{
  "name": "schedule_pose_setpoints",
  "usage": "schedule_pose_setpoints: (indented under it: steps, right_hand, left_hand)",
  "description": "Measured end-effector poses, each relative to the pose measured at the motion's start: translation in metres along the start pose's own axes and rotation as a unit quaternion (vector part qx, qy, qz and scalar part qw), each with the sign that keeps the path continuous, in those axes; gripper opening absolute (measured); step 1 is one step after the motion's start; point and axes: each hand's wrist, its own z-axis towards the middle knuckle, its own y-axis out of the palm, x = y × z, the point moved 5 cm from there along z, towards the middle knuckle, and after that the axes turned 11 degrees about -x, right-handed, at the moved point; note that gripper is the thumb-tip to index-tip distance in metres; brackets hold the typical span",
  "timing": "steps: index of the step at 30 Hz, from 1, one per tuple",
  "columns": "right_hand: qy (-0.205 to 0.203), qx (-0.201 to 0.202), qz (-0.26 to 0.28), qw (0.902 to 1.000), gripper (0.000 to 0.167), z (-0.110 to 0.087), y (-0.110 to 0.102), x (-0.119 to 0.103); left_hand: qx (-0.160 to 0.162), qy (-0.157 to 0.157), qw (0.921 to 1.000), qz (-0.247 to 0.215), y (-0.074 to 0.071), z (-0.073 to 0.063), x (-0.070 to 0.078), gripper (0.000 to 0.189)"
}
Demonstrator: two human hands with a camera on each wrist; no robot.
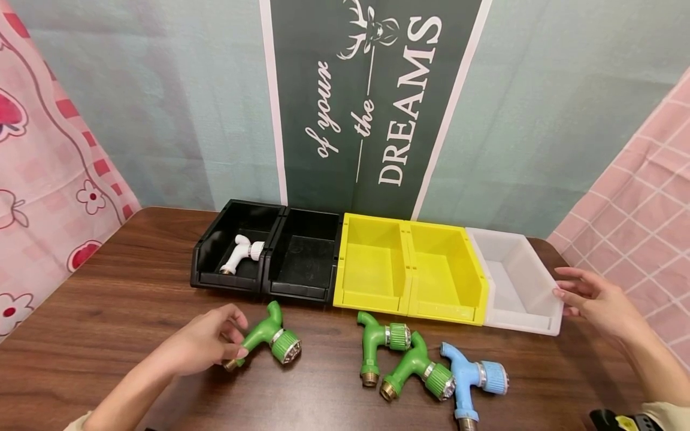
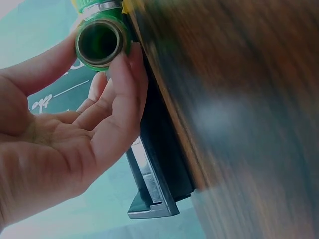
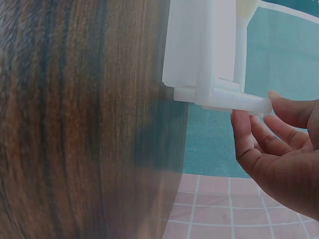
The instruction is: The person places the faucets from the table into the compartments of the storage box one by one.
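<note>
Your left hand (image 1: 200, 342) pinched the green tap (image 1: 263, 333) at its threaded end, thumb against fingers, parted only by the pipe's width. Your right hand (image 1: 606, 302) pinched the outer side rim of the white bin (image 1: 532, 272). The held tap was just in front of the black bins (image 1: 302, 269); a stretch of tabletop (image 1: 329, 371) separated it from the next green tap (image 1: 369, 344) to the right. Its threaded end pointed left and toward you, its spout away, the long axis running diagonally; its ribbed knob (image 1: 284, 345) faced right.
</note>
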Motion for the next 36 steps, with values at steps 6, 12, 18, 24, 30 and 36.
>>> schedule_pose_setpoints:
  steps: [6,12,18,24,30,36]
  right_hand:
    - [-0.002,0.001,0.012,0.9999,0.044,0.0,0.001,-0.001]
    - [-0.001,0.001,0.019,0.9998,0.042,0.0,0.001,-0.001]
    - [-0.003,0.001,0.019,0.9998,0.042,-0.001,0.001,-0.001]
    - [-0.006,0.001,0.016,0.9998,0.042,-0.001,0.001,-0.002]
    - [-0.008,-0.001,0.019,0.9998,0.042,-0.001,0.001,-0.002]
    - [-0.006,0.0,0.013,0.9999,0.043,-0.001,0.001,-0.003]
  left_hand:
    - [0.009,0.006,0.9999,-0.011,-0.004,-0.002,0.001,0.033]
    - [0.011,0.01,0.9997,-0.021,-0.007,-0.003,0.004,0.034]
    - [0.01,0.021,0.9992,-0.034,-0.01,-0.004,0.009,0.032]
    - [0.027,0.016,0.9995,-0.01,-0.012,-0.002,0.014,0.031]
    - [0.047,0.019,0.9987,0.011,-0.015,0.004,0.02,0.032]
    - [0.058,0.018,0.9981,-0.007,-0.016,0.011,0.027,0.035]
